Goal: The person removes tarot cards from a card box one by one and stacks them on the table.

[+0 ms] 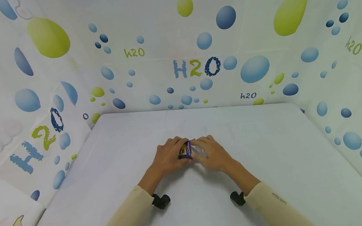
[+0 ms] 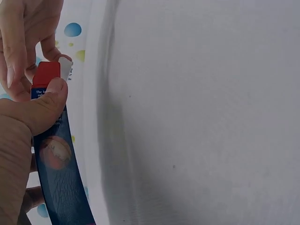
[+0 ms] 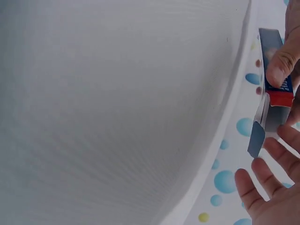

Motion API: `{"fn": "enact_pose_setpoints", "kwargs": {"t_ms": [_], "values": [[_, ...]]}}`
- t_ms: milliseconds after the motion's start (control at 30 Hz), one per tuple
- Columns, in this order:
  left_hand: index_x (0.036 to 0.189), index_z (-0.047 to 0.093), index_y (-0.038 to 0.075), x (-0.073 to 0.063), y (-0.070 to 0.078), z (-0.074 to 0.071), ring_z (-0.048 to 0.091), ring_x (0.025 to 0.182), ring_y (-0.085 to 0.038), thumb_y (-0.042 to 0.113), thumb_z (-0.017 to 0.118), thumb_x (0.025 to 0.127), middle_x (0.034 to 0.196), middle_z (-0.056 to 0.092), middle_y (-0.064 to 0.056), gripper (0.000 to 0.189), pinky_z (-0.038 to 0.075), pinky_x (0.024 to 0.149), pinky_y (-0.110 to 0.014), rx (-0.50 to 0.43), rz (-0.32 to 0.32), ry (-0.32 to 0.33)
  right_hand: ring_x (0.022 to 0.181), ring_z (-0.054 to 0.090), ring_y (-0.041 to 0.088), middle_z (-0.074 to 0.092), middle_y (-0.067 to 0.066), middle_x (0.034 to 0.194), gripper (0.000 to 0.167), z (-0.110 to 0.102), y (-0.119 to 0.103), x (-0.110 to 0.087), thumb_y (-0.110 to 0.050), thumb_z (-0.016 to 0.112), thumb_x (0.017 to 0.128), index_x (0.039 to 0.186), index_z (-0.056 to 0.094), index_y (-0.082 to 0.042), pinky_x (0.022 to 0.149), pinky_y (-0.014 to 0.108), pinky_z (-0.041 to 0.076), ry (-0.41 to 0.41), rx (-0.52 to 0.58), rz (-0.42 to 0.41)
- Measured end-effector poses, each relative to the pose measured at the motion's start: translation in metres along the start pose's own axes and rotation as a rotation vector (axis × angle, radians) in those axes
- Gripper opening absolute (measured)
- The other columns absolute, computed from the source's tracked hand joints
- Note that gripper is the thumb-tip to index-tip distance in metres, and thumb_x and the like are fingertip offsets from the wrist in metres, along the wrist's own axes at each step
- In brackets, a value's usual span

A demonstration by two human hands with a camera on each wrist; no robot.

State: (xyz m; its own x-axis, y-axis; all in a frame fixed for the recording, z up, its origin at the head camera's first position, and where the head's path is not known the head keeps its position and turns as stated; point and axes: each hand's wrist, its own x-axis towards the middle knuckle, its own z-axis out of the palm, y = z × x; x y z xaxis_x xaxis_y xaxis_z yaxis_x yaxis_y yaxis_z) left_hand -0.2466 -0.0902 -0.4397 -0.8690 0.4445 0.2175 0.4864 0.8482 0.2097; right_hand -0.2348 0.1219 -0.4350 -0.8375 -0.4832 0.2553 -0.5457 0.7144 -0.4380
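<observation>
My left hand (image 1: 170,157) grips a small dark blue cardboard box (image 1: 185,149), thumb across its printed face, over the middle of the table. The left wrist view shows a round picture on the box and a red end flap (image 2: 47,74) standing out. At this end the box is open, and its pale inside shows in the right wrist view. My right hand (image 1: 213,155) is right at the open end, its fingers (image 3: 267,176) spread and nearly straight, fingertips beside the dark flap (image 3: 256,139). The inner part of the box is mostly hidden.
Beneath the hands lies a white-covered table (image 1: 266,138) with rounded far corners. A white curtain (image 1: 161,29) with blue and green drops and H2O lettering hangs behind it and along both sides. Each wrist wears a small black camera (image 1: 161,201).
</observation>
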Motion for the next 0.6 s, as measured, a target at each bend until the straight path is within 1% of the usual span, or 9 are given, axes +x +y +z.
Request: {"fn": "enact_pose_setpoints", "kwargs": {"t_ms": [67, 133, 233, 300, 433, 600], "values": [[0.143, 0.053, 0.024, 0.000, 0.002, -0.001, 0.057, 0.116, -0.023, 0.055, 0.082, 0.080, 0.133, 0.061, 0.001, 0.077, 0.052, 0.082, -0.053, 0.009, 0.009, 0.014, 0.115, 0.051, 0.021, 0.065, 0.005, 0.128, 0.040, 0.000, 0.000, -0.001, -0.032, 0.061, 0.101, 0.133, 0.065, -0.008, 0.100, 0.043, 0.048, 0.034, 0.032, -0.002], [0.143, 0.054, 0.024, 0.000, 0.004, -0.002, 0.057, 0.116, -0.022, 0.055, 0.082, 0.079, 0.132, 0.061, 0.002, 0.077, 0.052, 0.082, -0.051, 0.012, 0.022, 0.031, 0.106, 0.051, 0.018, 0.068, 0.003, 0.120, 0.034, 0.000, 0.000, -0.002, -0.026, 0.061, 0.100, 0.127, 0.068, -0.007, 0.092, 0.039, 0.050, 0.069, 0.055, 0.009], [0.142, 0.054, 0.024, -0.002, 0.006, -0.003, 0.057, 0.114, -0.021, 0.054, 0.083, 0.078, 0.131, 0.062, 0.003, 0.077, 0.052, 0.081, -0.050, 0.017, 0.050, 0.059, 0.094, 0.048, 0.015, 0.071, 0.002, 0.109, 0.029, -0.001, -0.003, -0.005, -0.020, 0.063, 0.098, 0.122, 0.071, -0.006, 0.079, 0.033, 0.048, 0.123, 0.082, 0.034], [0.142, 0.054, 0.023, -0.004, 0.008, -0.004, 0.057, 0.114, -0.021, 0.053, 0.084, 0.078, 0.131, 0.062, 0.002, 0.077, 0.051, 0.081, -0.050, 0.022, 0.069, 0.075, 0.089, 0.046, 0.015, 0.071, 0.001, 0.102, 0.026, -0.001, -0.005, -0.006, -0.017, 0.065, 0.096, 0.119, 0.072, -0.004, 0.074, 0.031, 0.046, 0.154, 0.090, 0.048], [0.141, 0.055, 0.021, -0.009, 0.010, -0.006, 0.057, 0.115, -0.021, 0.052, 0.086, 0.076, 0.130, 0.062, 0.001, 0.078, 0.051, 0.082, -0.049, 0.037, 0.104, 0.104, 0.084, 0.045, 0.013, 0.066, -0.002, 0.093, 0.026, -0.001, -0.008, -0.009, -0.017, 0.067, 0.095, 0.117, 0.073, -0.004, 0.069, 0.028, 0.044, 0.172, 0.086, 0.091], [0.140, 0.056, 0.021, -0.014, 0.014, -0.008, 0.058, 0.116, -0.021, 0.052, 0.087, 0.076, 0.129, 0.062, 0.001, 0.078, 0.051, 0.081, -0.048, 0.039, 0.143, 0.144, 0.080, 0.047, 0.012, 0.067, -0.004, 0.091, 0.026, -0.001, -0.014, -0.013, -0.018, 0.068, 0.095, 0.116, 0.073, -0.003, 0.066, 0.028, 0.043, 0.171, 0.104, 0.143]]}}
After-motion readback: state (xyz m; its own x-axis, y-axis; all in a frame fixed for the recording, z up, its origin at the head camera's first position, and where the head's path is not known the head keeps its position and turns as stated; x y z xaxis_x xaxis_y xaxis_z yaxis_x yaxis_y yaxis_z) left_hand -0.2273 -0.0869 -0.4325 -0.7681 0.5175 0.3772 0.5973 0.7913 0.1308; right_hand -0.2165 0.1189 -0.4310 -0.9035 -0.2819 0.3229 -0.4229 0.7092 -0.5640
